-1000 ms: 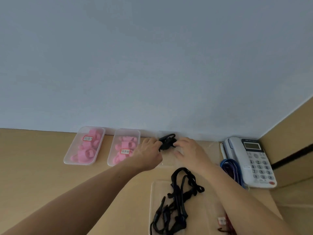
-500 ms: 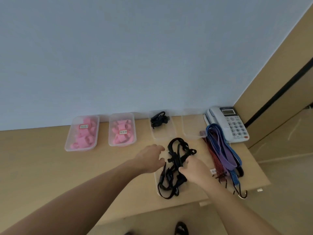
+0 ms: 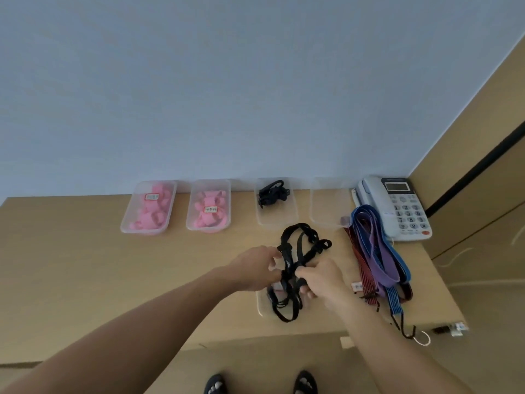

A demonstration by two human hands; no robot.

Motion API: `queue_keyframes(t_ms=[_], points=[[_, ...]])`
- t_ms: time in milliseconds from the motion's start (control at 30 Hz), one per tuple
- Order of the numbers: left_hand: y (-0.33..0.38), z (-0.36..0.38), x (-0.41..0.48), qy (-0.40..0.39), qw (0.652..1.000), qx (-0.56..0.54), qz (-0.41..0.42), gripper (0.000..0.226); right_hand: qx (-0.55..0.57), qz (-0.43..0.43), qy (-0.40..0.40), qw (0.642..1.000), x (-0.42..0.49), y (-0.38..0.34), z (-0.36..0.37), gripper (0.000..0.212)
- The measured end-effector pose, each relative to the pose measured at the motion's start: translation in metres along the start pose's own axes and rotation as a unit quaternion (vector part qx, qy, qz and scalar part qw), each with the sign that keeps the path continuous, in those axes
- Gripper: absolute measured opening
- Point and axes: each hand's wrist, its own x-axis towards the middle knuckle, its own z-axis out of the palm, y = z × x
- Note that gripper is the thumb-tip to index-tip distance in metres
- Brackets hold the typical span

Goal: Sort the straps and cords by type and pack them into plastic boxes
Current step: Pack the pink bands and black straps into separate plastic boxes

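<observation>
A tangle of black straps (image 3: pixel 298 245) lies near the table's (image 3: pixel 85 265) near edge, partly over a clear plastic box (image 3: pixel 260 304). The left hand (image 3: pixel 252 270) and right hand (image 3: pixel 324 278) both grip it with curled fingers. Bungee cords (image 3: pixel 377 260) lie to the right. Along the far edge one box (image 3: pixel 277 220) holds a coiled black strap (image 3: pixel 271 193).

Your bare left forearm (image 3: pixel 159 319) stretches in long from the lower left and your bare right forearm (image 3: pixel 377 334) comes up from the lower right, so that both wrists meet near the middle. Your left grip (image 3: pixel 255 270) lies back upward, its fingers curled toward the right and pinching the tangle of black woven straps (image 3: pixel 297 245). Your right grip (image 3: pixel 325 280) sits just beside it, knuckles up, fingers curled round the same straps.
</observation>
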Motion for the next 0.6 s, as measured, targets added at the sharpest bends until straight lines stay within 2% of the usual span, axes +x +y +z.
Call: queue_keyframes(t_ms=[133, 233, 300, 467, 533, 600], points=[[0.018, -0.014, -0.002, -0.002, 0.994, -0.113, 0.009, 0.044, 0.100, -0.035, -0.039, 0.994, -0.014, -0.040, -0.022, 0.010], [0.021, -0.025, -0.005, -0.009, 0.972, -0.236, 0.002, 0.043, 0.180, -0.003, -0.098, 0.979, -0.028, -0.058, -0.037, 0.009], [0.019, -0.030, -0.008, -0.030, 0.962, -0.273, -0.005, 0.048, 0.221, 0.010, -0.134, 0.966, -0.035, -0.065, -0.046, 0.008], [0.016, -0.031, -0.013, -0.070, 0.979, -0.193, -0.004, 0.067, 0.330, 0.027, -0.198, 0.923, -0.041, -0.076, -0.057, 0.008], [0.020, -0.028, -0.013, -0.064, 0.982, -0.177, 0.015, 0.058, 0.386, 0.030, -0.214, 0.897, -0.041, -0.080, -0.059, 0.009], [0.025, -0.029, -0.013, -0.041, 0.988, -0.143, 0.025, 0.035, 0.408, 0.021, -0.219, 0.886, -0.040, -0.085, -0.062, 0.010]])
